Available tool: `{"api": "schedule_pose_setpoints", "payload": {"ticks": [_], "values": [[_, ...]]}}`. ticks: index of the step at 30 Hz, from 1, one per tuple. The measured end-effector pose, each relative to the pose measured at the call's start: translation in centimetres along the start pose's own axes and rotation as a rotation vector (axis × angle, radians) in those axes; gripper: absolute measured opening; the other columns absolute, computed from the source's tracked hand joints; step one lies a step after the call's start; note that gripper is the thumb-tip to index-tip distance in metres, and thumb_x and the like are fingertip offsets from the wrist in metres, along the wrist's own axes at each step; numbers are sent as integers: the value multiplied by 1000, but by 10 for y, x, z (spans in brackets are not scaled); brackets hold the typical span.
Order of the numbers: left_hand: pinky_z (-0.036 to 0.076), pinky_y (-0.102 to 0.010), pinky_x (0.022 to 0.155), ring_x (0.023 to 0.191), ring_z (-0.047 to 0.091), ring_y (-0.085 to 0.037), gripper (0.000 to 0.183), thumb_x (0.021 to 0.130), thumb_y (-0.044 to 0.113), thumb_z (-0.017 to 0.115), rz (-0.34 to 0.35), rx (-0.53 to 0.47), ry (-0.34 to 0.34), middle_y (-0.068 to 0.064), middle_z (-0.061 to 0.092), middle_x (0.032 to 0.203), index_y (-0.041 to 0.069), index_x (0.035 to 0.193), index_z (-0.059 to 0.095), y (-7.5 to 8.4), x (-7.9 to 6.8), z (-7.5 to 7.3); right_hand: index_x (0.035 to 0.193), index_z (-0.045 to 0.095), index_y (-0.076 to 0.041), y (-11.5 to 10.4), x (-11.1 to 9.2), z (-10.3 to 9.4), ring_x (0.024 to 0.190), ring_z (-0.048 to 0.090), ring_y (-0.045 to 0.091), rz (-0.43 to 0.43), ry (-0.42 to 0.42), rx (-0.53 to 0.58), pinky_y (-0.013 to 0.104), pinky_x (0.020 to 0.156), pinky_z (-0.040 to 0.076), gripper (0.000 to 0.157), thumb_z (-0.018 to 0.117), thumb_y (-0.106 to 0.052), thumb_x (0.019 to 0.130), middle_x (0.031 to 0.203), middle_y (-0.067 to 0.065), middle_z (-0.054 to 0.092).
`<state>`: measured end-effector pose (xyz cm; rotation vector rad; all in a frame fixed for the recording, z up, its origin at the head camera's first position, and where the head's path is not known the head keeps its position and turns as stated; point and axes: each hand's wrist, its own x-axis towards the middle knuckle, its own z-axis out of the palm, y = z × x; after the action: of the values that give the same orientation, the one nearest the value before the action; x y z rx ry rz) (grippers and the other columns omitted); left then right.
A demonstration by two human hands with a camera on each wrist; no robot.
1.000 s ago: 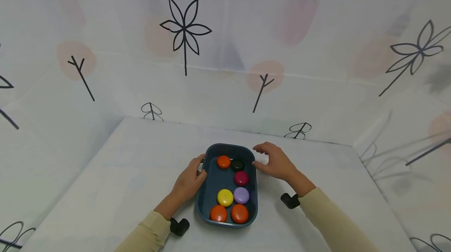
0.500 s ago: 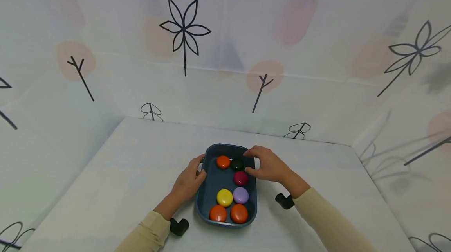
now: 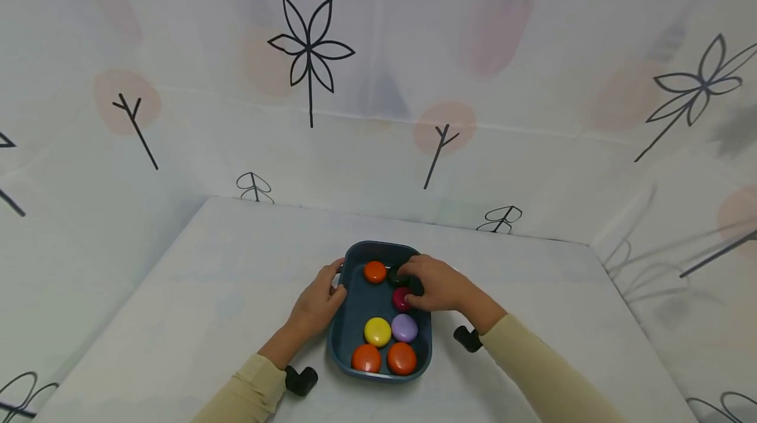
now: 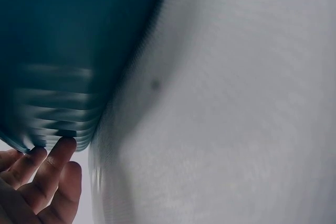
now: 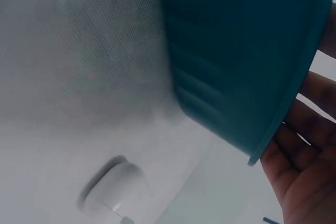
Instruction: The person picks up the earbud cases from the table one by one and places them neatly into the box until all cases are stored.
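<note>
A dark blue-teal rectangular bin [image 3: 355, 318] stands on the white table, holding several glossy round pieces. My left hand [image 3: 315, 301] holds its left side, thumb at the rim and fingers against the ribbed outer wall [image 4: 52, 98]. Over the right rim, my right hand [image 3: 440, 284] reaches inside with spread, bent fingers. Its thumb overlaps the crimson round piece [image 3: 400, 299], while the fingertips overlap the black round piece [image 3: 395, 276]. Beside the black one lies a small orange piece [image 3: 375, 272]. Nearer me are yellow [image 3: 377, 332], lilac [image 3: 405, 328] and two red-orange pieces [image 3: 401, 358].
White cloth covers the table [image 3: 248, 265]; a patterned cloth wall [image 3: 378, 167] rises behind it and at both sides. Black camera mounts [image 3: 301, 381] sit at both wrists. A pale rounded shape [image 5: 118, 192] shows low in the right wrist view.
My right hand has moved left, from beside the bin's right rim to over the black and crimson pieces. The left hand and bin have stayed in place.
</note>
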<state>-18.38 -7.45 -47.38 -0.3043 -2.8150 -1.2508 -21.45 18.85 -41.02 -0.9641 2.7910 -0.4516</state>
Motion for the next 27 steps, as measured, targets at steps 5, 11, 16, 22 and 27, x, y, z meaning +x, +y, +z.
{"api": "schedule_pose_setpoints", "payload": {"ticks": [5, 11, 16, 22, 27], "values": [[47, -32, 76, 82, 51, -12, 56, 91, 21, 45, 5, 5, -3, -6, 52, 138, 13, 147, 39, 0, 1, 0, 114, 67, -9, 0, 4, 3, 96, 56, 19, -10, -31, -30, 39, 88, 51, 37, 72, -24, 81, 108, 5, 64], [48, -33, 78, 82, 51, -12, 56, 91, 20, 45, 4, 3, 2, -6, 53, 138, 13, 146, 39, 0, 0, 0, 110, 68, -12, -1, 9, 3, 91, 53, 14, -8, -66, -65, 36, 85, 51, 34, 75, -25, 79, 104, 0, 63], [47, -32, 77, 82, 51, -12, 56, 91, 22, 44, -2, -6, 5, -5, 53, 138, 14, 147, 39, 1, 0, -1, 109, 68, -12, -1, 12, 5, 88, 52, 13, 0, -78, -85, 34, 82, 51, 35, 76, -25, 78, 101, 0, 63], [48, -32, 76, 82, 52, -12, 56, 91, 22, 44, 3, -1, 2, -6, 53, 138, 14, 147, 39, 0, 0, 0, 108, 69, -14, -4, 13, 7, 85, 50, 12, 7, -81, -126, 31, 78, 50, 35, 78, -28, 77, 98, -2, 62], [47, -31, 76, 81, 51, -12, 56, 92, 22, 44, 5, 7, 2, -5, 53, 138, 14, 147, 39, -1, 1, 1, 107, 69, -14, -4, 15, 7, 85, 50, 13, 12, -101, -154, 31, 78, 50, 35, 79, -26, 75, 98, -1, 61]]}}
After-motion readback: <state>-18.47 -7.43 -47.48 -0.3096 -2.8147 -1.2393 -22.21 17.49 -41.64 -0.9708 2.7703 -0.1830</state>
